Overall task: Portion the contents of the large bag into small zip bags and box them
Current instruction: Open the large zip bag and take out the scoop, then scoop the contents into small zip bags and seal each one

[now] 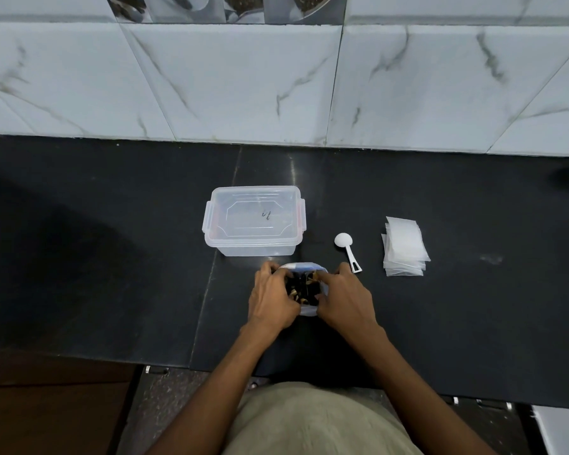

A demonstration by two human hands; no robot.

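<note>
The bag (pixel 304 287) stands on the dark desk (pixel 112 257) just in front of the clear box (pixel 254 221), its mouth showing dark contents. The left hand (pixel 271 298) and right hand (pixel 344 298) flank the bag, each grip curled around the rim, fingers pinching the plastic at the opening. A white scoop (pixel 347 249) lies right of the box, and a stack of small zip bags (pixel 404 247) lies further right, apart from the scoop.
</note>
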